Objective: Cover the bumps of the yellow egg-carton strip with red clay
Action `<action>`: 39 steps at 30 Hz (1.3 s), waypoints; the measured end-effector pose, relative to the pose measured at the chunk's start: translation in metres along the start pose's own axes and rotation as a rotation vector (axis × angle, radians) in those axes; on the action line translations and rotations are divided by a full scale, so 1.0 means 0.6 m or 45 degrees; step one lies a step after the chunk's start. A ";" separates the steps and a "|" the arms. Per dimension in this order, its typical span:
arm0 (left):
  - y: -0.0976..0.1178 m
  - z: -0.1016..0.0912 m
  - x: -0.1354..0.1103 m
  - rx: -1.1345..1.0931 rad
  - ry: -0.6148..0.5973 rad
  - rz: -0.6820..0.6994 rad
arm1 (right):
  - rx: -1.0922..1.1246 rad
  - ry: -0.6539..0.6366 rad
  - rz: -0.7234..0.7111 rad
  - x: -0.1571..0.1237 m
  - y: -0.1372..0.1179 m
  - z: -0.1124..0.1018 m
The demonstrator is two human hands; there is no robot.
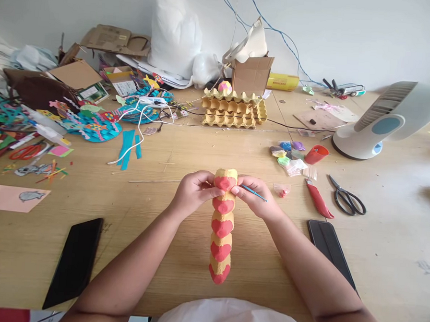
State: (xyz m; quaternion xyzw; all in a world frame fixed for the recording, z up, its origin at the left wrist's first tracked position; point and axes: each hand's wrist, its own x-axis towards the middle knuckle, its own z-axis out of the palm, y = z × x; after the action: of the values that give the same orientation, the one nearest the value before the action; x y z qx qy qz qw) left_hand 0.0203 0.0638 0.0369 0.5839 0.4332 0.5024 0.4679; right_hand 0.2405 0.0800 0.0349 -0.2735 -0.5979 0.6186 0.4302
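A strip of egg carton cups (222,228), yellow with a red patch on each cup, hangs lengthwise toward me above the table. My left hand (198,191) pinches the left side of its far end, and my right hand (251,191) grips the right side there. A thin blue stick-like tool (254,193) is also tucked in my right hand and points out to the right; its kind is not clear. Just beyond my left hand, a thin wooden stick (152,181) lies on the tabletop.
Yellow egg cartons (230,114) are stacked at the back. To the right lie scissors (346,196), a red utility knife (319,199), a red cup (316,154), bags of coloured clay (291,153) and a phone (331,246). A white fan (379,117) stands farther right; a black tablet (75,259) lies left.
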 end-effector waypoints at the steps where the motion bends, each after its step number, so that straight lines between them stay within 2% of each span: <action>1: 0.002 0.001 -0.001 0.010 0.003 0.006 | 0.023 -0.019 0.003 0.000 0.000 -0.002; 4: 0.009 0.002 -0.003 0.051 0.011 0.015 | 0.065 -0.029 0.022 -0.001 -0.003 -0.003; 10: 0.022 0.002 -0.005 0.114 -0.075 0.086 | -0.042 0.100 0.002 -0.001 -0.005 0.009; 16: 0.036 0.010 -0.011 0.301 0.082 0.183 | -0.121 0.067 -0.100 -0.001 -0.003 0.010; 19: 0.040 0.013 -0.013 0.333 0.100 0.209 | -0.132 0.038 -0.132 -0.001 -0.006 0.010; 24: 0.037 0.010 -0.011 0.318 0.091 0.208 | -0.163 0.034 -0.125 0.000 -0.016 0.009; 29: 0.032 0.004 -0.008 0.265 0.023 0.148 | -0.070 -0.022 -0.028 -0.002 -0.024 0.007; 35: 0.032 0.000 -0.006 0.126 -0.098 0.118 | 0.044 0.143 0.064 -0.004 -0.010 0.016; 39: 0.025 -0.001 -0.007 -0.046 -0.162 0.023 | 0.192 0.202 0.102 -0.005 0.005 0.020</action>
State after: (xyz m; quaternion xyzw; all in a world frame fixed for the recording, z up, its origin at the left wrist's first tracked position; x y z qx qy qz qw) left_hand 0.0200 0.0570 0.0511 0.6100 0.3882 0.4763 0.5003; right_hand 0.2308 0.0716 0.0334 -0.3121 -0.5026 0.6549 0.4703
